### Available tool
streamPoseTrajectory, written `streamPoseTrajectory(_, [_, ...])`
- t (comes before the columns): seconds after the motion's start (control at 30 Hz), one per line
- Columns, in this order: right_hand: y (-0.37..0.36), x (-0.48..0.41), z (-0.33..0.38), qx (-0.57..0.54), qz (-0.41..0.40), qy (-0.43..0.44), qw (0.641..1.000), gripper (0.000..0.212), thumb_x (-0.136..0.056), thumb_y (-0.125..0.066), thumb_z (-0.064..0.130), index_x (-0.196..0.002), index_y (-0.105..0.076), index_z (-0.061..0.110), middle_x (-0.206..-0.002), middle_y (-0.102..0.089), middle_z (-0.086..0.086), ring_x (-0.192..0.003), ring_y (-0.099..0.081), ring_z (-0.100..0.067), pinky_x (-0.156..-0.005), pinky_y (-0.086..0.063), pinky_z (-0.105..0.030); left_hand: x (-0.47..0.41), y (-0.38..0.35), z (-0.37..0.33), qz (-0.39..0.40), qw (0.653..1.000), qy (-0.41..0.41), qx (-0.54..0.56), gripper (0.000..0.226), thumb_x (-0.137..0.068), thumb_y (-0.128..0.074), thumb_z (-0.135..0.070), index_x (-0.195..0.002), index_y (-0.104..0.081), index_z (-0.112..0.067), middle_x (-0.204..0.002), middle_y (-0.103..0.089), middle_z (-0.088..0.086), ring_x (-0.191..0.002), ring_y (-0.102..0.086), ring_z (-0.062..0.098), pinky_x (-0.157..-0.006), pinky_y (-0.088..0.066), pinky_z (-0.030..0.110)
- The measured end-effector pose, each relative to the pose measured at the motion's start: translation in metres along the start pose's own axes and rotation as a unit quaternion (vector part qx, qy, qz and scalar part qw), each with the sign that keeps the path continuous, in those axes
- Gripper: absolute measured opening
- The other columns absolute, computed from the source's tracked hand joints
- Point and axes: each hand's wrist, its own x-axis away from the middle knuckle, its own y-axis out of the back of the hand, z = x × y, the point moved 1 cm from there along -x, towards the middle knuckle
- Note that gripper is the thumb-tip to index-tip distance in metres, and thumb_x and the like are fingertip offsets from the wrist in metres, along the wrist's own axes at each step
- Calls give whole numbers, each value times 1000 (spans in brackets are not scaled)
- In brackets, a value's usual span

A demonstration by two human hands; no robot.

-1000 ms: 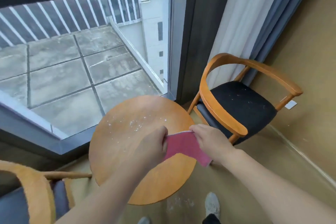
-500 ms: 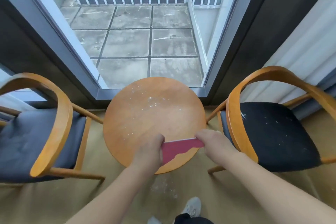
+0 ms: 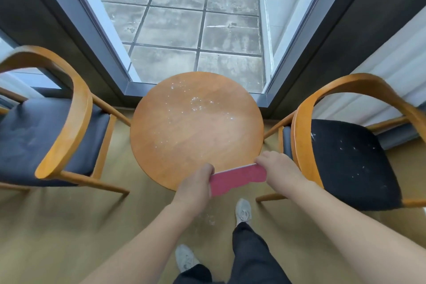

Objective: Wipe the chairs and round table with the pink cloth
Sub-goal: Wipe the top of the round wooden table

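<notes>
Above the near rim of the round orange-brown wooden table (image 3: 196, 127), the folded pink cloth (image 3: 237, 178) hangs stretched between both hands, not yet on the wood. Left hand (image 3: 196, 182) grips its left end with curled fingers; right hand (image 3: 277, 166) pinches the right end. White specks lie scattered over the tabletop's far half and on the black cushioned seat of the right wooden armchair (image 3: 352, 161). Laying the cloth flat and sweeping toward one edge would likely gather crumbs rather than scatter them.
</notes>
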Motion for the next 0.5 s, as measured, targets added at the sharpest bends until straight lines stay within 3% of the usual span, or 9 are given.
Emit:
streamPoseTrajectory(0.1, [9, -44, -21, 40, 11, 24, 999, 27, -95, -49, 11, -120, -57, 19, -110, -56, -2, -101, -52, -22, -86, -45, -34, -32, -10, -5, -13, 999, 34, 7, 24, -85, -34, -9, -101, -42, -25, -91, -57, 3, -78, -56, 29, -71, -51, 43])
streamPoseTrajectory(0.2, [11, -114, -39, 29, -2, 29, 999, 41, -90, -40, 0, -126, -53, 13, -117, -52, -9, -103, -49, -31, -86, -46, -43, -74, -20, -1, -45, 994, 94, 16, 37, -90, -37, -8, -125, -42, -18, -119, -55, 6, -96, -56, 31, -80, -49, 42])
streamPoseTrajectory(0.27, [3, -153, -46, 23, -7, 41, 999, 42, -86, -42, -2, -126, -53, 9, -119, -51, -13, -104, -48, -34, -85, -44, -42, -97, -28, 7, -55, 990, 128, 12, 40, -92, -39, -9, -132, -39, -17, -131, -50, 4, -104, -55, 29, -81, -47, 40])
streamPoseTrajectory(0.37, [-26, -180, -53, -20, 9, 39, 999, 37, -89, -45, 3, -123, -56, 11, -119, -54, -10, -103, -50, -32, -82, -45, -40, -117, -36, 19, -53, 985, 163, 7, 40, -89, -40, -6, -128, -42, -16, -125, -52, 5, -101, -55, 29, -80, -47, 41])
streamPoseTrajectory(0.5, [-70, -178, -60, -96, 103, -9, 990, 42, -97, -40, 13, -139, -46, 15, -130, -51, -10, -113, -52, -31, -88, -46, -39, -128, -43, 29, -57, 979, 197, -4, 41, -89, -39, -6, -129, -43, -18, -123, -52, 2, -96, -55, 25, -75, -47, 38])
